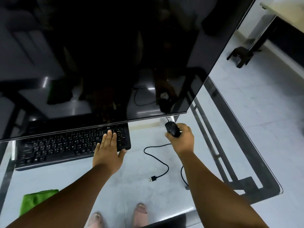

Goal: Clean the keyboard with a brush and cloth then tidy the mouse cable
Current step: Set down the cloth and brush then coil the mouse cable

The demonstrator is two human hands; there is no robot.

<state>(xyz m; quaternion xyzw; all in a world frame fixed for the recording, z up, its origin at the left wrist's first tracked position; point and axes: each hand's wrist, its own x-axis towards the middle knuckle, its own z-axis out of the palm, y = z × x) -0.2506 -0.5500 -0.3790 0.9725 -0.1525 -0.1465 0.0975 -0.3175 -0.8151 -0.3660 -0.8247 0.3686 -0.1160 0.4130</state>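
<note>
Keyboard [72, 143] top edge behind monitor [105, 63]

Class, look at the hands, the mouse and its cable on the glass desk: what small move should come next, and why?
Probably the left hand should leave the keyboard and pick up the plug. The right hand already grips the mouse, while the cable lies loose and unplugged in curves on the desk, so gathering it could start there.
</note>
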